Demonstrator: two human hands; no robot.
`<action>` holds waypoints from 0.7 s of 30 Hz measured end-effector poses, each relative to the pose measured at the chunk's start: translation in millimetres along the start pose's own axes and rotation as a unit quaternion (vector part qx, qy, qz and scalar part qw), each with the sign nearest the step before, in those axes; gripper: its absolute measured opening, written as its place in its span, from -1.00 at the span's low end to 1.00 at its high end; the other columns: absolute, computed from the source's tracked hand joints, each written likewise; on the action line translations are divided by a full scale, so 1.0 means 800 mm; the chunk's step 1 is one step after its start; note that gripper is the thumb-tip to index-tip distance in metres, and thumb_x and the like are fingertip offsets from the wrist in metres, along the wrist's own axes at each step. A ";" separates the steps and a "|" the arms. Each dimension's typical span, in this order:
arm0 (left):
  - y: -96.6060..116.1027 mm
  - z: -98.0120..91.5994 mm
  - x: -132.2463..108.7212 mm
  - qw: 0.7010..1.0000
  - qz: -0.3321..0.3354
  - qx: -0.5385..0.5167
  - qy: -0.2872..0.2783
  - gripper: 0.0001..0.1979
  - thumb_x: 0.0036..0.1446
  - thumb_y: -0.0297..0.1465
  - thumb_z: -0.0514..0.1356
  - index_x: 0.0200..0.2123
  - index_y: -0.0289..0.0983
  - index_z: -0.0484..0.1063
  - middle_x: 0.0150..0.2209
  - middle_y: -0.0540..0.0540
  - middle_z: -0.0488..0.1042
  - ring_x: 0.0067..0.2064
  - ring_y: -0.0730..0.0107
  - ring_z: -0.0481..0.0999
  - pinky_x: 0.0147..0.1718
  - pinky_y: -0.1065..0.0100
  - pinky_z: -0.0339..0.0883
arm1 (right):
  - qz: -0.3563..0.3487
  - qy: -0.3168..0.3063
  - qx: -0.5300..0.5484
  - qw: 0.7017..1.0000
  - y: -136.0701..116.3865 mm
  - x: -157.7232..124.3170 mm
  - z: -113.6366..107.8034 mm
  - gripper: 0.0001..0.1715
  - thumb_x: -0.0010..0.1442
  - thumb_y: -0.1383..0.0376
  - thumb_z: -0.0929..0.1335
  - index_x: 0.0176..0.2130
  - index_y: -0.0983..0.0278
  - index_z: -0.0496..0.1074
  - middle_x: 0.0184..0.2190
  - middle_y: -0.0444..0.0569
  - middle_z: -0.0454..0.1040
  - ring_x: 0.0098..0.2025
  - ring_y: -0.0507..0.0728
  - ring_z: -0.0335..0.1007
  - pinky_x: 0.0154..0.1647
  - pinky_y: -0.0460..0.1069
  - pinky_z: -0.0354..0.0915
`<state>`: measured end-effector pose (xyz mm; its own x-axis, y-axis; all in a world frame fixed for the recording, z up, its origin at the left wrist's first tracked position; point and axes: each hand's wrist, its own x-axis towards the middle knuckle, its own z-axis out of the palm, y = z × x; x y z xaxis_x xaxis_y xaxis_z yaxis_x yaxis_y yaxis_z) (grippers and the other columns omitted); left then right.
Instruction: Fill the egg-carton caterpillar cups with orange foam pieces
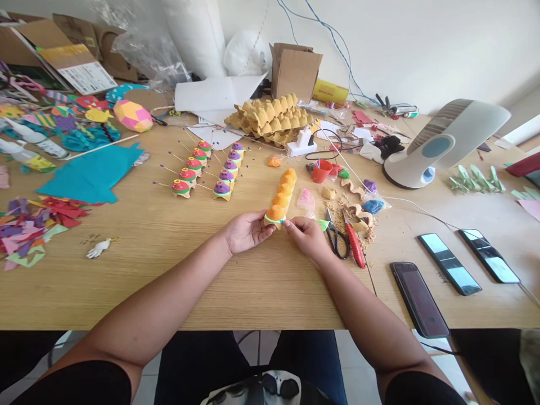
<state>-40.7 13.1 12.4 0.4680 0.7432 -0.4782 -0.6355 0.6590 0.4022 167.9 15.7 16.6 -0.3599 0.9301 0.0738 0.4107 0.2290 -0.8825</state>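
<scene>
An orange-topped strip of egg carton (282,197) points away from me, with a green and blue band round its near end. My left hand (250,232) grips that near end from the left, thumb and fingers closed on it. From the right, my right hand (307,236) pinches at the band on the same end; whether a small piece is between its fingertips is too small to tell. Beyond my left hand stand a red-topped strip (192,169) and a purple-topped strip (228,171), both with thin sticks poking out of their sides.
Scissors (337,235) and a red cutter (355,239) lie right of my right hand. Three phones, one dark (419,298), rest at the right. A white fan (442,143), stacked egg cartons (274,119), blue sheet (95,171) and paper scraps (34,228) are around.
</scene>
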 end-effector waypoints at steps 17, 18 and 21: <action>0.001 0.002 -0.002 1.000 0.001 0.007 0.003 -0.68 0.45 -0.45 -0.03 -0.02 -0.49 0.48 -0.40 -0.23 0.63 -0.44 0.32 0.67 -0.42 0.43 0.60 | -0.003 -0.035 0.044 0.998 0.005 0.001 0.000 -0.28 0.24 -0.29 0.28 -0.55 0.23 0.17 -0.58 -0.20 0.05 -0.51 -0.01 -0.05 -0.50 -0.04 -0.07; 0.001 0.001 -0.001 1.000 0.001 0.005 0.003 -0.68 0.45 -0.45 -0.03 -0.01 -0.49 0.48 -0.40 -0.23 0.64 -0.44 0.32 0.67 -0.42 0.42 0.60 | -0.004 -0.040 0.050 0.998 0.005 0.001 0.000 -0.27 0.23 -0.29 0.28 -0.56 0.23 0.15 -0.58 -0.20 0.04 -0.51 -0.01 -0.06 -0.50 -0.04 -0.08; 0.002 0.000 -0.002 1.000 0.001 0.000 -0.001 -0.68 0.45 -0.45 -0.03 -0.02 -0.49 0.48 -0.39 -0.23 0.64 -0.43 0.32 0.67 -0.42 0.43 0.60 | -0.002 -0.049 0.066 0.997 0.003 0.000 -0.002 -0.27 0.23 -0.29 0.28 -0.56 0.22 0.13 -0.59 -0.21 0.02 -0.52 -0.02 -0.09 -0.51 -0.04 -0.11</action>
<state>-42.0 13.0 13.7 0.4679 0.7440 -0.4770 -0.6357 0.6583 0.4032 170.0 16.5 15.1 -0.4440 0.8952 0.0386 0.2973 0.1878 -0.9361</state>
